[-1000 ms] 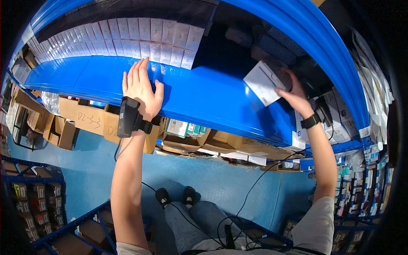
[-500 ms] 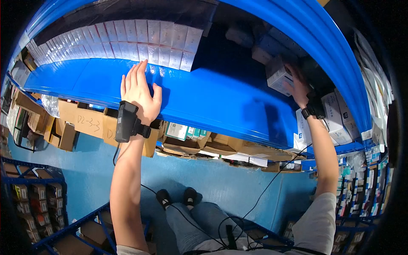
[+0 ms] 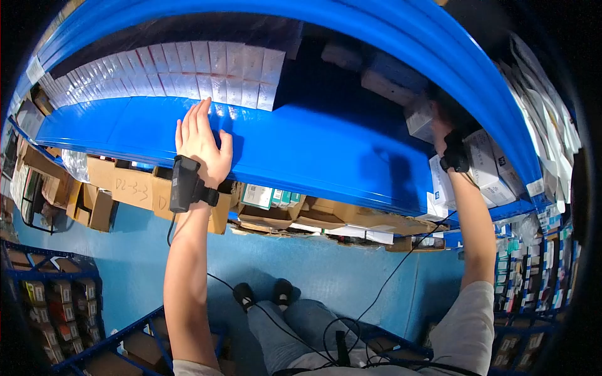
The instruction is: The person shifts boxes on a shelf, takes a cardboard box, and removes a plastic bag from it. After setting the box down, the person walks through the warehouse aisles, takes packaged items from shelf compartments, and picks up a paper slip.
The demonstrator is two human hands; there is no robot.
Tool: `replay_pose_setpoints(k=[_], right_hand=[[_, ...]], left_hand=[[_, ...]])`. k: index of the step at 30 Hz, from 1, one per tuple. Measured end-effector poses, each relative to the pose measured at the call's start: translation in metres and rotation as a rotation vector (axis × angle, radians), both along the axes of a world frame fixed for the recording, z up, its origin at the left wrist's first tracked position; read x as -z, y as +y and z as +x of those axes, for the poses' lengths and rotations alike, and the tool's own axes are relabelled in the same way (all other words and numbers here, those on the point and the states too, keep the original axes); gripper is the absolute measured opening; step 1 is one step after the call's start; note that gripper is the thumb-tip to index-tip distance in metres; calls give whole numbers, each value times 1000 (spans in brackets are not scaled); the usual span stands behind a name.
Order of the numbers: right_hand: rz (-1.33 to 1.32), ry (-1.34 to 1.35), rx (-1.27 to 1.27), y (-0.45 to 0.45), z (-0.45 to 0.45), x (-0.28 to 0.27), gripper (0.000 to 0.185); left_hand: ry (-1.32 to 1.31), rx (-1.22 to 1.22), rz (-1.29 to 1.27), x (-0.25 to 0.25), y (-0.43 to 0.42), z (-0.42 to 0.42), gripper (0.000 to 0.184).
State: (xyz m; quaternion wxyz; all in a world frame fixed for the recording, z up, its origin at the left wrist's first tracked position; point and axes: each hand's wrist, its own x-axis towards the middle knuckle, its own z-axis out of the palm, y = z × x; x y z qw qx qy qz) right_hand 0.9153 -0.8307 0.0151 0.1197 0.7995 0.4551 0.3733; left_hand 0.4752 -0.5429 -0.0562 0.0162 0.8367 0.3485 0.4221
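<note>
My left hand (image 3: 204, 145) lies flat on the blue shelf (image 3: 301, 150), palm down with fingers stretched out. Its fingertips reach the lower edge of a long row of white boxes (image 3: 219, 66) in clear wrap. Deep in the shadow at the shelf's right side, my right hand (image 3: 441, 125) is at the right side of a white carton (image 3: 419, 121). Its fingers are dim and blurred, so their grip on the carton does not show. More cartons (image 3: 387, 86) stand behind in the dark.
White cartons (image 3: 490, 169) stand at the shelf's right end, by the wrist. A curved blue beam (image 3: 401, 25) spans above the arms. Open cardboard boxes (image 3: 133, 185) fill the level below. Black cables (image 3: 401, 263) hang across my body.
My right hand and the carton have shifted deeper into the shelf, and the carton looks smaller. My left hand stays flat on the shelf. The whole view has tilted slightly.
</note>
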Motion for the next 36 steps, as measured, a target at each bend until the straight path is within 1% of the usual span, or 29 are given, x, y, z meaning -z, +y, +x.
replay_pose_setpoints(k=[2, 3, 5, 7, 9, 11, 13, 16, 17, 20, 23, 25, 27, 29, 30, 31, 33, 34, 35, 36], right_hand=[[57, -121, 20, 6, -19, 2, 69], [-73, 169, 154, 13, -51, -14, 69], [-111, 172, 89, 10, -105, -15, 56], [-93, 268, -151, -6, -156, -18, 57], [-180, 213, -307, -30, -204, -33, 55], [-211, 265, -359, -61, -238, -44, 50], [-207, 383, -327, -92, -266, -66, 46], [-200, 393, -200, -135, -283, -92, 44], [-176, 375, -193, -149, -287, -101, 44], [-128, 450, -66, -185, -303, -124, 43], [-91, 490, -42, -214, -323, -137, 44], [-49, 519, -52, -227, -337, -147, 45], [-78, 619, -54, -239, -346, -148, 47], [-46, 594, -47, -241, -350, -144, 46], [-46, 587, -58, -237, -352, -142, 46], [-47, 576, -64, -235, -357, -145, 46], [-38, 585, -92, -216, -364, -155, 45], [-45, 522, -145, -203, -367, -163, 44], [-55, 461, -198, -189, -369, -171, 44], [-43, 383, -237, -173, -370, -180, 48]], left_hand=[[-5, 6, 4, 0, -1, 0, 57], [-7, 6, 5, 0, 0, 0, 57], [-6, 13, 25, 0, 0, -1, 56], [0, 14, -14, -2, -2, 0, 56], [6, 21, -37, -4, -4, -1, 56], [36, 0, -34, -2, -3, -1, 57], [51, -7, -11, 2, 0, -1, 57], [39, 25, -27, 1, 0, -1, 58], [31, 43, -25, 3, 1, -1, 59], [0, 80, -6, 0, -3, -4, 58], [-57, 160, -6, -3, -3, -6, 63], [-165, 202, -41, -3, -10, -11, 63], [-244, 290, -61, 1, -36, -24, 61], [-309, 378, -200, 11, -77, -41, 59], [-299, 424, -235, 27, -95, -50, 59], [-267, 562, -298, 44, -129, -68, 59], [-286, 663, -545, 69, -157, -89, 59], [-288, 664, -547, 62, -169, -93, 59], [-304, 694, -698, 55, -183, -102, 57], [-319, 718, -852, 47, -194, -112, 54]])
